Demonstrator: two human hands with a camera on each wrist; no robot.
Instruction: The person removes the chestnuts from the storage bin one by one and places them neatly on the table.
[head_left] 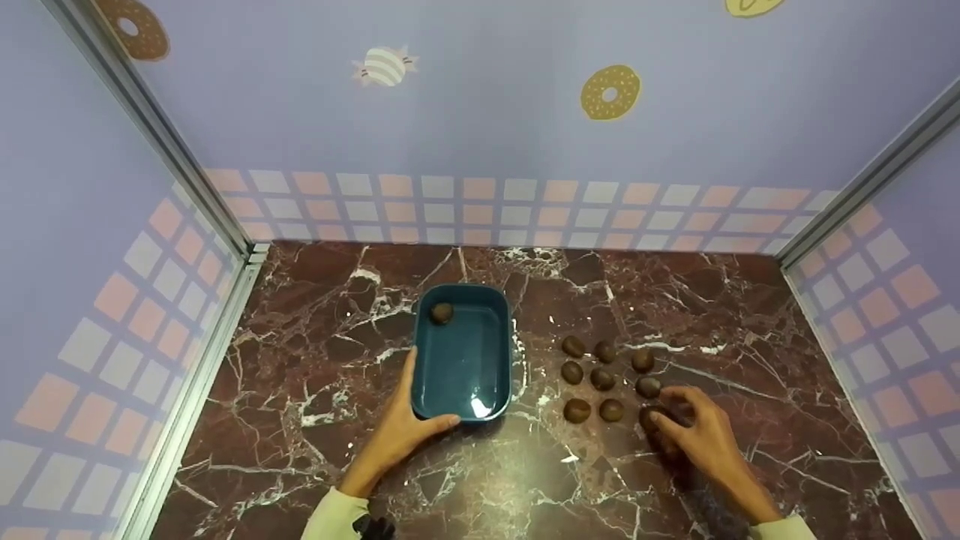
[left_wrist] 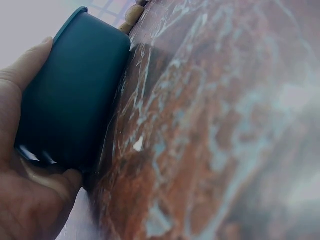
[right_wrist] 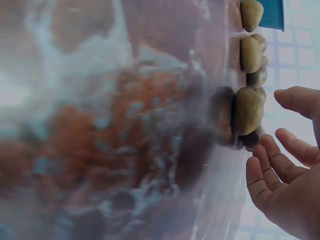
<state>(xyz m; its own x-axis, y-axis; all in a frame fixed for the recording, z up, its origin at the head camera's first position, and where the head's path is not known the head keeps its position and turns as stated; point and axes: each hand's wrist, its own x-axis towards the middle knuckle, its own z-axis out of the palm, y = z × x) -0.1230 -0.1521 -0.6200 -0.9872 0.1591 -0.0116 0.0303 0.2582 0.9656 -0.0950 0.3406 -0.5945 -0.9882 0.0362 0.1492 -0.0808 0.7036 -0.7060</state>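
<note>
My left hand (head_left: 405, 426) grips the near left corner of a teal rectangular dish (head_left: 461, 364), thumb along the near side and fingers at the left wall. One brown, rounded, chestnut-like piece (head_left: 441, 313) lies in the dish's far left corner. On the right, my right hand (head_left: 703, 436) hovers around the nearest right-hand brown piece (head_left: 649, 417) of a group on the table. In the right wrist view, its fingers are spread apart and a gap shows between them and that piece (right_wrist: 249, 111).
Several more brown pieces (head_left: 602, 378) sit in rough rows between the dish and my right hand. They stand on a dark red marble-patterned table (head_left: 330, 360). Lilac panels with printed squares (head_left: 480, 191) enclose the back and both sides, with metal strips (head_left: 202, 375) along the edges.
</note>
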